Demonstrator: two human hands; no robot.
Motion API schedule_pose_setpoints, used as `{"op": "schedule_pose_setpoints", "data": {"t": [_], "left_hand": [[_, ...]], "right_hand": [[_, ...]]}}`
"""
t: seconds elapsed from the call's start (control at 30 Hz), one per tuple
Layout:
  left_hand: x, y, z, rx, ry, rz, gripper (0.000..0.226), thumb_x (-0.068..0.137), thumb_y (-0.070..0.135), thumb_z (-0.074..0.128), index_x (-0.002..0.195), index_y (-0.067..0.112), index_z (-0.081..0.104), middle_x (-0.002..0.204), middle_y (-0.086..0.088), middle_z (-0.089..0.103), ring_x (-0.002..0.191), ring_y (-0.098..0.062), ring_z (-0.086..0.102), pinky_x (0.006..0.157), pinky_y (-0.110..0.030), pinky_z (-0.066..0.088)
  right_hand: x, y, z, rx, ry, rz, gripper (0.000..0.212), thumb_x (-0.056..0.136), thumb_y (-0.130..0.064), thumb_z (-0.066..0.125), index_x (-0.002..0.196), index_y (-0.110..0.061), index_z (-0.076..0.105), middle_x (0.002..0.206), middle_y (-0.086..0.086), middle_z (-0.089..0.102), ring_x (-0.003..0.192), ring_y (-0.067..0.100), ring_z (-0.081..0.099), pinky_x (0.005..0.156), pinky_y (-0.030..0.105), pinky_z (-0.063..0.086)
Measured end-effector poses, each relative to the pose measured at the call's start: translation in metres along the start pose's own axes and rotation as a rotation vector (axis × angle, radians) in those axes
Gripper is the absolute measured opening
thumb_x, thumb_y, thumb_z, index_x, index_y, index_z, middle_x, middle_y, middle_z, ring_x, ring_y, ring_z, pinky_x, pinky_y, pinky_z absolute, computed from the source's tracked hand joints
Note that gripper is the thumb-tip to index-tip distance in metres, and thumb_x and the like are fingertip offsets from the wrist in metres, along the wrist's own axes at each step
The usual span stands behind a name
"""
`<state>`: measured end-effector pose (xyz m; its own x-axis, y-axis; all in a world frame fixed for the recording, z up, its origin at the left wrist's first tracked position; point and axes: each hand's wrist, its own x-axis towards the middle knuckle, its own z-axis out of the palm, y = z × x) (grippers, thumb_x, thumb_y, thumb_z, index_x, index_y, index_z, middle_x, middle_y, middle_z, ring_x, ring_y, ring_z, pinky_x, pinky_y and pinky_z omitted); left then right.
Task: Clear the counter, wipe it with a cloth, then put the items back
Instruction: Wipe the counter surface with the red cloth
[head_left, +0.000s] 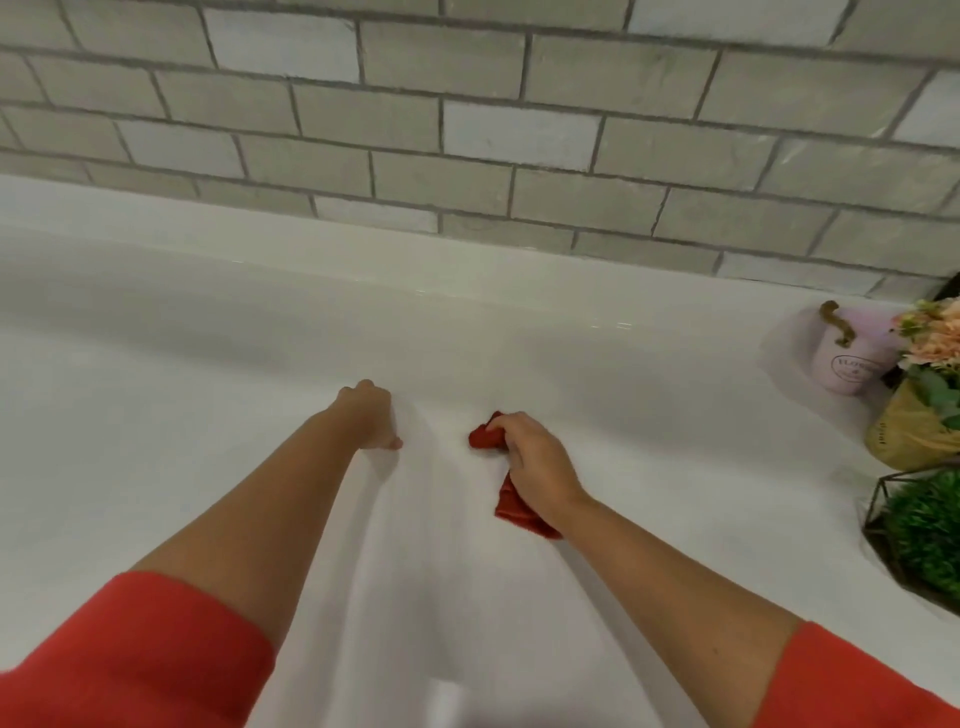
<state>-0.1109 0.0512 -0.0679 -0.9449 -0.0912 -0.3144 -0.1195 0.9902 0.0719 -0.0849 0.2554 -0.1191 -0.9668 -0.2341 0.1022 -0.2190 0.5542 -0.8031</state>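
Two hands are out over the white counter (208, 364), and one red cloth (511, 501) is between them and it. The right hand (535, 462) has its fingers (511, 427) wrapped round the cloth, bunched up, pressing it onto the counter near the middle; one end pokes out past the knuckles, the other trails back under the wrist. The left hand (370, 413) rests on the counter just beside it, fingers curled in to a loose fist, holding nothing. Both arms are bare up to orange-red sleeves (135, 644).

Three items stand pushed off to the right edge, well apart from the cloth. One is a pale lilac pot (844, 358) with a brown twisted handle and an oval label; the writing looks like "Flower" but is too blurred to be sure. Next to it is a tan burlap-wrapped bunch (906, 431) holding pink flowers and green leaves, with small dark lettering I cannot read. Nearest is a black wire-frame holder (883, 493) with a green mossy plant inside.

Grey brick tiles (467, 130) run along the wall behind
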Motion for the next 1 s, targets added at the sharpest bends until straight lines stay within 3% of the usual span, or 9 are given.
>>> {"op": "schedule_pose_setpoints", "data": {"t": [0.1, 0.2, 0.27, 0.37, 0.47, 0.6, 0.77, 0.87, 1.0], "left_hand": [[0.003, 0.002, -0.001, 0.027, -0.008, -0.012, 0.065, 0.088, 0.039, 0.059, 0.140, 0.007, 0.035, 0.140, -0.013, 0.035, 0.129, -0.030, 0.039, 0.104, -0.031, 0.034], [0.006, 0.001, -0.002, 0.023, -0.001, -0.010, 0.066, 0.086, 0.038, 0.062, 0.139, 0.007, 0.037, 0.139, -0.013, 0.037, 0.129, -0.031, 0.040, 0.104, -0.032, 0.034], [0.008, 0.002, -0.003, 0.014, 0.004, -0.008, 0.065, 0.086, 0.037, 0.063, 0.139, 0.006, 0.038, 0.139, -0.013, 0.038, 0.128, -0.030, 0.041, 0.103, -0.031, 0.034], [0.009, 0.001, -0.003, 0.003, 0.022, 0.005, 0.062, 0.088, 0.035, 0.061, 0.137, 0.006, 0.040, 0.138, -0.013, 0.039, 0.127, -0.028, 0.041, 0.102, -0.030, 0.034], [0.009, -0.002, 0.000, -0.010, 0.031, 0.017, 0.061, 0.087, 0.036, 0.062, 0.136, 0.007, 0.041, 0.136, -0.012, 0.039, 0.126, -0.029, 0.040, 0.100, -0.031, 0.035], [0.009, -0.005, 0.003, -0.021, 0.026, 0.020, 0.062, 0.087, 0.037, 0.062, 0.137, 0.008, 0.040, 0.137, -0.012, 0.037, 0.126, -0.031, 0.039, 0.100, -0.032, 0.036], [0.004, -0.003, 0.003, -0.033, 0.047, 0.036, 0.058, 0.090, 0.036, 0.058, 0.137, 0.007, 0.040, 0.137, -0.013, 0.038, 0.127, -0.029, 0.038, 0.102, -0.031, 0.033], [-0.001, -0.005, 0.002, -0.054, 0.064, 0.050, 0.057, 0.090, 0.036, 0.057, 0.136, 0.006, 0.042, 0.136, -0.013, 0.040, 0.126, -0.027, 0.039, 0.102, -0.030, 0.032], [-0.010, -0.007, 0.014, -0.222, 0.110, 0.102, 0.055, 0.090, 0.024, 0.058, 0.139, 0.009, 0.040, 0.144, -0.013, 0.031, 0.132, -0.030, 0.033, 0.108, -0.033, 0.030]], "right_hand": [[0.004, -0.001, -0.015, 0.073, -0.127, -0.054, 0.029, 0.099, -0.003, 0.034, 0.105, -0.012, 0.061, 0.101, 0.000, 0.062, 0.086, 0.005, 0.059, 0.081, 0.010, 0.041], [0.028, 0.014, -0.054, 0.142, 0.042, 0.005, 0.028, 0.099, -0.002, 0.033, 0.107, -0.011, 0.059, 0.101, 0.006, 0.060, 0.082, 0.003, 0.056, 0.077, 0.007, 0.040], [0.041, 0.031, -0.072, 0.032, 0.085, 0.096, 0.031, 0.101, -0.007, 0.031, 0.114, -0.014, 0.058, 0.107, 0.004, 0.061, 0.085, 0.013, 0.054, 0.070, 0.010, 0.039], [0.060, 0.049, -0.068, -0.116, 0.055, 0.178, 0.034, 0.102, -0.015, 0.029, 0.122, -0.023, 0.055, 0.120, -0.002, 0.059, 0.094, 0.018, 0.055, 0.078, 0.023, 0.040], [0.088, 0.045, -0.048, -0.370, 0.064, 0.110, 0.037, 0.102, -0.024, 0.030, 0.137, -0.022, 0.042, 0.137, 0.000, 0.049, 0.116, 0.021, 0.051, 0.097, 0.030, 0.039], [0.097, 0.028, -0.021, -0.504, -0.049, 0.052, 0.043, 0.102, -0.024, 0.030, 0.145, -0.017, 0.033, 0.154, 0.002, 0.028, 0.142, 0.019, 0.025, 0.116, 0.032, 0.020], [0.055, -0.002, 0.008, -0.440, -0.063, -0.128, 0.038, 0.098, -0.012, 0.039, 0.136, -0.013, 0.047, 0.145, 0.006, 0.042, 0.134, 0.021, 0.038, 0.106, 0.020, 0.021], [0.019, -0.017, 0.025, -0.374, -0.125, -0.203, 0.037, 0.097, -0.011, 0.042, 0.133, -0.015, 0.050, 0.141, 0.004, 0.048, 0.131, 0.019, 0.043, 0.106, 0.023, 0.027], [-0.020, -0.031, 0.025, -0.097, -0.309, -0.156, 0.030, 0.099, -0.014, 0.039, 0.123, -0.018, 0.057, 0.116, -0.006, 0.060, 0.101, 0.009, 0.054, 0.090, 0.017, 0.038]]}}
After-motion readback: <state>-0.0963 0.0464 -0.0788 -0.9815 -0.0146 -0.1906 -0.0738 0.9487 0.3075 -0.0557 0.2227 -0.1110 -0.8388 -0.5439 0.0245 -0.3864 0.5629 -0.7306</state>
